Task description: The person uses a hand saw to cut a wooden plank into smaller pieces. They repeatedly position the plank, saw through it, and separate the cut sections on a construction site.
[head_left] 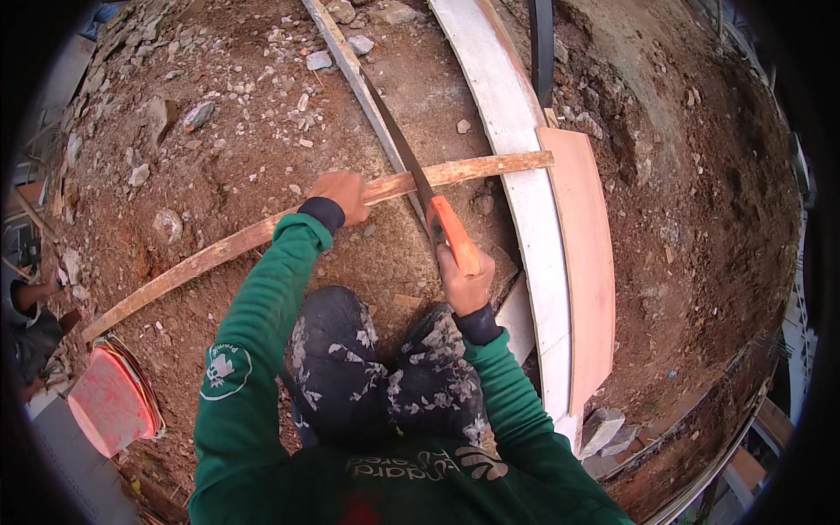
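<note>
My left hand [343, 196] is closed around a long, rough wooden batten [236, 247] that runs from the lower left to the white board on the right. In my right hand [466, 282] is the orange handle of a handsaw [399, 140]. Its dark blade crosses the batten to the right of my left hand and points up and away from me. Whether the teeth have cut into the wood cannot be made out. A narrow grey timber strip [354, 77] runs beneath the batten, close by the blade.
Under the batten's right end lies a long white board [506, 105], with a reddish plywood sheet [582, 254] beside it. A red bucket [114, 401] stands at the lower left. Loose stones [199, 115] lie on the soil. Part of another person [33, 328] shows at the far left.
</note>
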{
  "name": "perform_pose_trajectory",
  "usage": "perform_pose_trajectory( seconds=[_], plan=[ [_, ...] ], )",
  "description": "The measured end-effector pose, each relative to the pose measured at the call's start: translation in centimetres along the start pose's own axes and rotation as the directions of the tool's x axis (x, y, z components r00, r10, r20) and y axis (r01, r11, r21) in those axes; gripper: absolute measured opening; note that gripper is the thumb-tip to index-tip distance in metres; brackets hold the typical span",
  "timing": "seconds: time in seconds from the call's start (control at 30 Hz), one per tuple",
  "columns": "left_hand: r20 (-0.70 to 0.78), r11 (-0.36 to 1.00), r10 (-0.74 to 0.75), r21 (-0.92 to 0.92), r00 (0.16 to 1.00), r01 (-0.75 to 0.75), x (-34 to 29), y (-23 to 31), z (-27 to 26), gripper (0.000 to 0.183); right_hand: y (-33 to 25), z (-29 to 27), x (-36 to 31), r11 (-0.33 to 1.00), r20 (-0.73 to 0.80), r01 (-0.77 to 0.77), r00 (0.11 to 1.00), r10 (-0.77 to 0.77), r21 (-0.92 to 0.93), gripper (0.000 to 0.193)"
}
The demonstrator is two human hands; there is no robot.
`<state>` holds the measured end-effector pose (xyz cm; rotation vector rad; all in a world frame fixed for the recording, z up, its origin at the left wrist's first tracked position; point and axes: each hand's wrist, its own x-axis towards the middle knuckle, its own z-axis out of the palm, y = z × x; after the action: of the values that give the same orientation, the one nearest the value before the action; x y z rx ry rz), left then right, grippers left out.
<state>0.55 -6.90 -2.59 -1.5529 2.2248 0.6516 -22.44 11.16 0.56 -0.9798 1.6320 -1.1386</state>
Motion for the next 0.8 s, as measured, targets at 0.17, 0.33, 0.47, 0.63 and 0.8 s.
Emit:
perform_pose_trajectory(
  seconds=[0.17, 0.33, 0.47, 0.63, 0.8],
  plan=[
    [-0.023, 0.999, -0.002, -0.037, 1.0, 0.001, -1.2, -0.6, -0.1, 0.027, -4.3, -9.7, -14.5, 0.959, 0.077, 0.045, 0.997, -0.024, -0.281, 0.037],
    [-0.05, 0.995, 0.1, 0.028, 0.994, -0.098, -2.2, 2.8, 0.8, 0.023, 0.5, -1.3, -1.0, 0.999, 0.0, -0.036, 0.999, 0.036, 0.003, 0.014],
    [-0.016, 1.0, 0.017, -0.011, 1.0, -0.017, -2.7, -0.2, -2.0, 0.025, -3.6, -4.1, -8.4, 0.98, 0.028, -0.04, 0.999, 0.046, -0.196, 0.016],
    [-0.204, 1.0, -0.006, -0.002, 0.979, 0.006, -3.3, -0.5, -2.9, 0.024, -8.7, -9.5, -15.4, 0.949, 0.007, -0.218, 0.974, 0.225, -0.227, 0.03],
    [-0.176, 0.997, 0.074, 0.019, 0.982, -0.071, -4.2, 1.8, -4.8, 0.024, -6.8, -2.4, -3.3, 0.985, 0.015, 0.103, 0.995, -0.102, -0.14, 0.009]
  ],
)
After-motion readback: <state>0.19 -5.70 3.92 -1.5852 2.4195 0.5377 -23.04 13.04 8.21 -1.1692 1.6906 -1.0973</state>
